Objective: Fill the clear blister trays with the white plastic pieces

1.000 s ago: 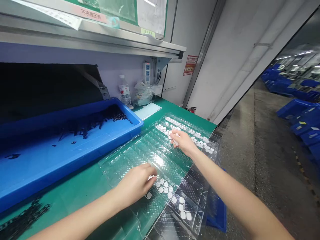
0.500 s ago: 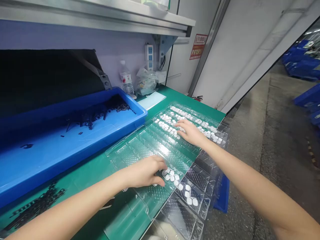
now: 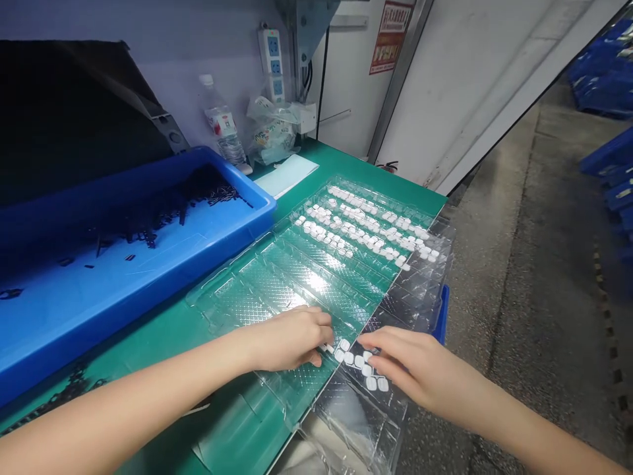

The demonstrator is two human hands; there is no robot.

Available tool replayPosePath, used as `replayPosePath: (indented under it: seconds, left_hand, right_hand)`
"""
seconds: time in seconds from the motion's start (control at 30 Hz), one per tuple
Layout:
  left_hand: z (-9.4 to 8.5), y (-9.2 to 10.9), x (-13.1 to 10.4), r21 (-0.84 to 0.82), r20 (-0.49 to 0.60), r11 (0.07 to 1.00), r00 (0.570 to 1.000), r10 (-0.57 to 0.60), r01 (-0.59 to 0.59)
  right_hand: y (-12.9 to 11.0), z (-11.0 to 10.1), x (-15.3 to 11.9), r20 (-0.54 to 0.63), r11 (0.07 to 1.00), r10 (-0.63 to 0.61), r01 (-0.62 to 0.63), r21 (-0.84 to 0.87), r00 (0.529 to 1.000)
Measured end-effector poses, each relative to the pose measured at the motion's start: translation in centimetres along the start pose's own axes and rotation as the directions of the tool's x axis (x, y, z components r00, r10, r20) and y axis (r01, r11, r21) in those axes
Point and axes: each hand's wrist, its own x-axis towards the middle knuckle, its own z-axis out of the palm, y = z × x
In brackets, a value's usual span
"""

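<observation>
Several small white square pieces with rounded corners [image 3: 370, 382] lie in a near compartment of the clear plastic tray [image 3: 316, 284]. My left hand [image 3: 297, 338] rests low over that compartment, fingers curled down and thumb tucked under. A bit of white shows by its fingertips, but what they hold is hidden. From the right, my right hand [image 3: 413, 366] reaches to the same group of pieces. Its thumb and index finger are apart, with a white piece close between the tips; I cannot tell whether they touch it. More white pieces [image 3: 356, 218] fill rows in the tray's far compartments.
A blue bin [image 3: 222, 244] with small black parts stands at the left on the green table [image 3: 163, 330]. Behind are a water bottle [image 3: 225, 125], a plastic bag [image 3: 271, 132] and folded paper [image 3: 289, 175]. The tray overhangs the table's right edge.
My right hand has moved from the far rows back to the near pieces beside my left hand. The left hand stays over the near compartment, its fingers more curled. The view has tilted down.
</observation>
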Motion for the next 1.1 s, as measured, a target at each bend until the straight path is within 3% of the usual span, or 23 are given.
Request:
replayPosePath:
  seconds: [0.17,0.3,0.37,0.47,0.57,0.63,0.7,0.8,0.9,0.97,1.1]
  left_hand:
    - [-1.2,-0.5,-0.2,-0.188,0.044,0.982,0.999,-0.012,0.020]
    - [-2.0,-1.0,-0.5,-0.251,0.050,0.967,0.998,-0.033,0.045]
    - [-2.3,-0.8,-0.6,-0.284,0.008,0.957,0.998,-0.060,0.060]
    - [-2.6,0.4,0.0,-0.326,-0.102,0.944,0.992,-0.079,0.042]
    - [-2.7,2.2,1.2,-0.329,-0.214,0.942,0.977,-0.012,-0.061]
    - [-2.7,3.1,1.8,-0.314,-0.273,0.942,0.962,0.028,-0.117]
    - [-2.6,3.5,1.9,-0.303,-0.327,0.946,0.945,0.011,-0.116]
    - [-2.2,3.3,1.4,-0.251,-0.327,0.967,0.944,-0.053,-0.033]
    - [-1.2,2.9,1.3,-0.134,-0.136,0.990,0.990,0.026,-0.044]
    - [-0.3,2.8,1.5,-0.040,-0.015,0.996,0.996,0.084,-0.084]
    - [1.1,2.7,1.6,0.050,0.046,0.993,0.993,0.107,-0.109]
  right_hand:
    - [-0.6,0.6,0.3,-0.006,0.982,0.121,-0.119,0.145,0.993]
    - [-0.9,1.1,0.6,0.048,0.819,0.329,-0.311,0.482,0.943]
    - [-0.9,1.2,0.8,0.077,0.659,0.379,-0.327,0.678,0.922]
    - [-1.1,1.4,1.3,0.142,0.290,0.338,-0.246,0.925,0.930]
    - [-1.1,1.8,1.9,0.189,-0.046,0.246,-0.184,0.982,0.951]
    - [-1.0,1.9,2.0,0.196,-0.159,0.245,-0.160,0.974,0.950]
    - [-0.6,1.8,1.7,0.177,-0.166,0.305,-0.131,0.977,0.936]
    - [0.0,1.1,0.7,0.117,-0.041,0.448,-0.110,0.993,0.886]
    - [0.5,0.6,-0.5,0.083,0.040,0.544,-0.125,0.991,0.835]
    - [0.7,0.5,-1.0,0.093,0.064,0.548,-0.153,0.986,0.831]
    - [0.7,0.9,-1.7,0.116,0.130,0.497,-0.206,0.970,0.860]
